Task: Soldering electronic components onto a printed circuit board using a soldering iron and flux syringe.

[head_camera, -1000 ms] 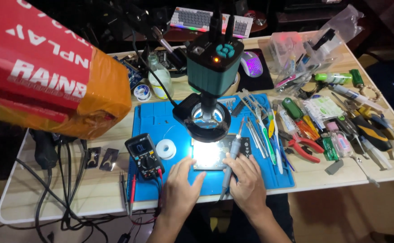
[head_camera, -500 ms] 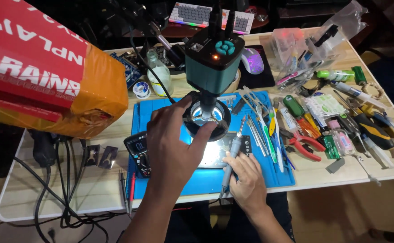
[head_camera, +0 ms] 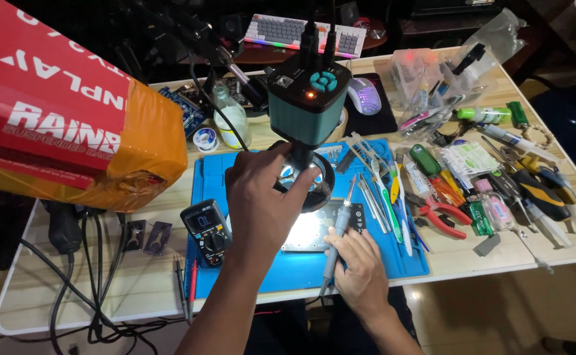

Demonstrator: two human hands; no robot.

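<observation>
Two hands work: left hand grips the microscope ring; right hand holds a soldering iron just below.

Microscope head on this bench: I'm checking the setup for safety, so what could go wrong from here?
1. The left hand grips the ring light under the microscope; a jolt may shift the view.
2. The right hand rests by the soldering pen, which lies over the lit board and might scrape it.
3. Loose tools crowd the blue mat and could snag.
</observation>
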